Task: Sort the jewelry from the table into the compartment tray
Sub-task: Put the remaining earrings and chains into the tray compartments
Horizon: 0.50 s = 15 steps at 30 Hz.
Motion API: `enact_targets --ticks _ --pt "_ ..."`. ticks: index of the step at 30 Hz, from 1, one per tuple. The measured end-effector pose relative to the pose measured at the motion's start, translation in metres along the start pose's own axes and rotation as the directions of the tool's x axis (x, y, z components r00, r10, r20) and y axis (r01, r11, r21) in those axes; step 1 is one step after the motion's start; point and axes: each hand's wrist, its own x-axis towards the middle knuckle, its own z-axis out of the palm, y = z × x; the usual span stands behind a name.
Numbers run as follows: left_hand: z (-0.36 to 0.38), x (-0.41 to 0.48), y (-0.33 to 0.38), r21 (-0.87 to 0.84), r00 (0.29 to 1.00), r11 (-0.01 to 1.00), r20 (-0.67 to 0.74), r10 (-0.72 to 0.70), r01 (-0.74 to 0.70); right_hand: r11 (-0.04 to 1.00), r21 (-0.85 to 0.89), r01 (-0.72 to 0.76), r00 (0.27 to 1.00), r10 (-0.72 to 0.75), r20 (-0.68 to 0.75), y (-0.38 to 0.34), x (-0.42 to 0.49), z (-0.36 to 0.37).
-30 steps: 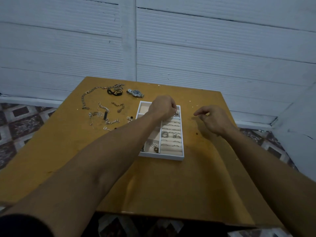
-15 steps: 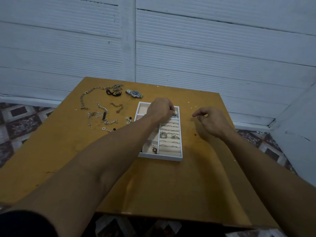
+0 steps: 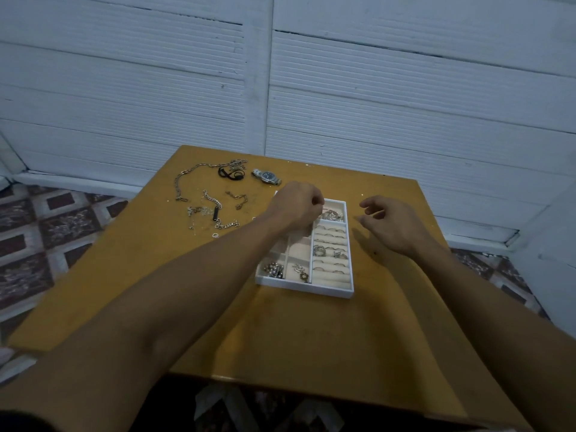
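**A:** How do the hands grip?

**B:** The left hand point(image 3: 296, 207) is curled, knuckles up, over the 12 o'clock end of the tray point(image 3: 304, 288). Its fingertips are hidden below, so I cannot tell if they pinch anything. The right hand point(image 3: 396, 226) holds nothing. Its fingers are apart and loosely bent, and it hovers at 3 o'clock from the tray, near it but not touching.

**A:** And the jewelry?

**B:** Part of it is in the tray. Rings point(image 3: 330, 251) sit in the padded rows on the 3 o'clock side. Small pieces point(image 3: 274, 269) lie in the two compartments at the 7 o'clock corner. Something silver lies in the compartment at 1 o'clock, just beside the left hand; it is perhaps a chain, the view is too dim.

**A:** What is outside the tray?

**B:** On the table point(image 3: 296, 338), chains point(image 3: 215, 213) are spread at 10 o'clock from the tray, well apart from it. A watch point(image 3: 267, 176) lies at 11 o'clock, near the far edge. A black loop point(image 3: 230, 175) is just beside the watch, at its 9 o'clock.
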Motion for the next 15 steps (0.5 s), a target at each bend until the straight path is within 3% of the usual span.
enact_targets --ticks 5,15 --pt "-0.042 -0.031 -0.032 0.036 0.999 0.999 -0.033 -0.001 0.002 0.998 -0.001 0.062 0.997 -0.062 0.037 -0.033 0.005 0.005" --pt "-0.114 -0.102 -0.123 0.073 0.977 0.983 -0.143 -0.160 0.171 0.980 -0.044 0.196 0.974 -0.189 0.126 -0.123 0.025 0.054"
